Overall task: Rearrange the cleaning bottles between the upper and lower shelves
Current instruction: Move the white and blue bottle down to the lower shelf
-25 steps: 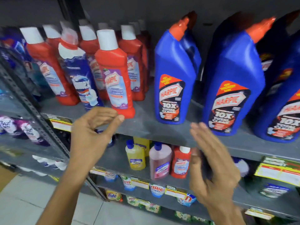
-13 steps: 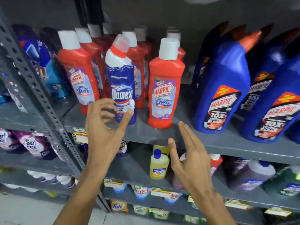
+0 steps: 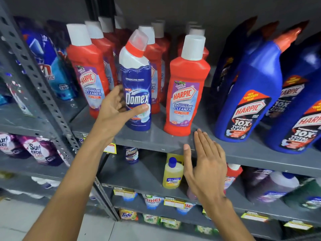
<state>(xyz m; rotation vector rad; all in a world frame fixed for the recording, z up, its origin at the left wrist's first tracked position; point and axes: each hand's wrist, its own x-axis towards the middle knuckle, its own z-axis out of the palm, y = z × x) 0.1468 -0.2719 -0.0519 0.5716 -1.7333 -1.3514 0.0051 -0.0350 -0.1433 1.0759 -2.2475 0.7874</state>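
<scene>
Here, left hand's [image 3: 111, 110] fingers [image 3: 117, 92] wrap the Domex bottle [image 3: 137, 84] (upright).

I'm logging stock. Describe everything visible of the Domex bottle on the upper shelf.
The Domex bottle is glossy plastic by its look: white shoulder, angled neck with red collar under a translucent cap, dark blue label reading Sparkling Fresh. It stands upright near the front of the upper shelf, among red Harpic bottles. The left hand grips its lower half, thumb across the label.

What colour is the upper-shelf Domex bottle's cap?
Red cap under a translucent cover; head view.
</scene>
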